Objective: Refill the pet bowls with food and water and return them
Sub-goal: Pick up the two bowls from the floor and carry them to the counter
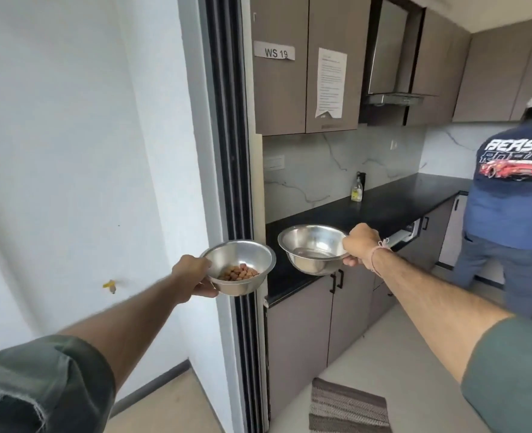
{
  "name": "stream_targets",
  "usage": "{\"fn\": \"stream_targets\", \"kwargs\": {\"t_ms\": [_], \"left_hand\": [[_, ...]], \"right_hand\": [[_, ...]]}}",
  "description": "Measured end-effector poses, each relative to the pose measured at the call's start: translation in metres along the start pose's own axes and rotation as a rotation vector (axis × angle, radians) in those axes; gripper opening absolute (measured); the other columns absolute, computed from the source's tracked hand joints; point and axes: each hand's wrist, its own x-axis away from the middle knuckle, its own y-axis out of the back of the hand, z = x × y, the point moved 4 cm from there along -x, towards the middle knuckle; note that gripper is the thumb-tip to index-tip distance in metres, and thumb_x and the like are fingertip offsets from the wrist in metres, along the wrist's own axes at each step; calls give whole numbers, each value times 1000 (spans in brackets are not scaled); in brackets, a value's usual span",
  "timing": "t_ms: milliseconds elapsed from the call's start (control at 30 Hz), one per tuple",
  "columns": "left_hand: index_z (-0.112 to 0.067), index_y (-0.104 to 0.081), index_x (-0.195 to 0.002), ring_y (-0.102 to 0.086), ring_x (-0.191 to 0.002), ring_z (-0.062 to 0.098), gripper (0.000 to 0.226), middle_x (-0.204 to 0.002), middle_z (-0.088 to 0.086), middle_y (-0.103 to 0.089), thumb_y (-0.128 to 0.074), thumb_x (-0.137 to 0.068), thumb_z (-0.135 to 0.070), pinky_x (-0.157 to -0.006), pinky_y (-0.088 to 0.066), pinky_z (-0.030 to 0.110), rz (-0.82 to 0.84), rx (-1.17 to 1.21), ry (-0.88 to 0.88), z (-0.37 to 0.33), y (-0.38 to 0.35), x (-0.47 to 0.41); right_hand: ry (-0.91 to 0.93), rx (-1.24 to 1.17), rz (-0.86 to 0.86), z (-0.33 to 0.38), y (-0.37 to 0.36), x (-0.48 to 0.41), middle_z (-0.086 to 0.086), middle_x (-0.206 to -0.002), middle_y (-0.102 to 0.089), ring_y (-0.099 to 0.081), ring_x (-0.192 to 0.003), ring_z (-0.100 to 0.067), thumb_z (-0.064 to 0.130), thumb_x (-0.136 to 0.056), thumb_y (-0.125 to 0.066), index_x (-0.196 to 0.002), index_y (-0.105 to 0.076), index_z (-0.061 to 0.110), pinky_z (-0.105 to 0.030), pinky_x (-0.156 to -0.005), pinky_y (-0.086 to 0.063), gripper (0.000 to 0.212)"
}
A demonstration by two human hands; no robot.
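I hold two steel bowls out in front of me at the kitchen doorway. My left hand (194, 278) grips the rim of the food bowl (243, 260), which has a small heap of brown kibble (238, 272) at its bottom. My right hand (360, 245) grips the rim of the water bowl (308, 242), with a little clear water lying in it. Both bowls are level and in the air. The water bowl hangs over the front edge of the black countertop (389, 204).
A dark door frame (227, 151) stands just behind the food bowl. A soap bottle (357, 190) sits on the counter by the marble backsplash. A person in a blue shirt (508, 198) stands at the far right. A striped mat (347, 407) lies on the floor.
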Motion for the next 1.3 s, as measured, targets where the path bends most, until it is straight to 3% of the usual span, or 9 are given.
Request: {"fn": "stream_targets", "kwargs": {"t_ms": [200,367,533,633,767,933,1067,1133,1300], "left_hand": [[9,-57,-104,-75,-70,39,21,-86,26,-73,-48,-99,-9,-80,-63,50,33,6,27,-27,-83,-50],[9,-54,-117,-76,-76,36,24,-99,26,-70,-55,-99,-8,-66,-64,45,53,3,33,-44,-148,-87],[-5,-47,-113,-75,-63,30,16,-93,20,-67,-50,-105,-19,-49,-61,35,22,-20,130,-54,-202,-118],[-5,-48,-113,-75,-64,31,19,-91,19,-65,-49,-106,-22,-52,-62,35,27,-22,148,-58,-232,-144],[-1,-47,-132,-76,-65,33,33,-99,20,-69,-42,-106,-22,-62,-64,42,19,-26,158,-64,-267,-195],[0,-48,-132,-75,-62,32,34,-99,18,-66,-40,-105,-20,-54,-63,38,-38,-37,175,-82,-299,-259],[-3,-47,-132,-74,-57,29,33,-103,20,-68,-44,-105,-22,-46,-60,34,-70,-45,229,-87,-314,-306],[-3,-48,-130,-74,-57,30,32,-102,20,-68,-45,-106,-23,-46,-60,35,-88,-49,244,-90,-321,-330],[-2,-53,-124,-75,-63,31,30,-97,21,-70,-50,-105,-25,-54,-63,39,-109,-21,304,-90,-335,-368]], "right_hand": [[-37,20,-22,-36,24,-87,-24,-76,-68,-65,-48,-30,-9,-89,-46,-94,-63,-11,-30,-42,-51,18],[-70,41,-27,-69,29,-157,-24,-72,-66,-68,-58,-36,-10,-90,-42,-94,-58,-11,-39,-57,-57,17],[-96,50,-12,-100,20,-218,-25,-65,-67,-73,-61,-42,-12,-86,-41,-89,-59,-12,-34,-50,-54,18],[-105,48,12,-116,15,-252,-25,-62,-67,-68,-51,-36,-12,-85,-40,-94,-61,-15,-29,-42,-49,23],[-103,47,33,-128,10,-306,-27,-62,-66,-67,-49,-36,-11,-87,-39,-99,-59,-17,-27,-38,-45,24],[-107,66,53,-132,1,-382,-29,-81,-68,-69,-48,-34,-10,-86,-39,-102,-61,-13,-27,-37,-47,28],[-117,86,88,-133,-13,-432,-24,-98,-68,-73,-53,-35,-6,-89,-41,-102,-64,-6,-43,-50,-62,26],[-125,95,105,-132,-17,-460,-24,-101,-66,-73,-53,-35,-5,-91,-42,-104,-63,-6,-40,-46,-61,25],[-142,83,162,-130,-29,-512,-20,-89,-64,-74,-60,-36,-3,-95,-44,-113,-60,-7,-42,-55,-64,25]]}}
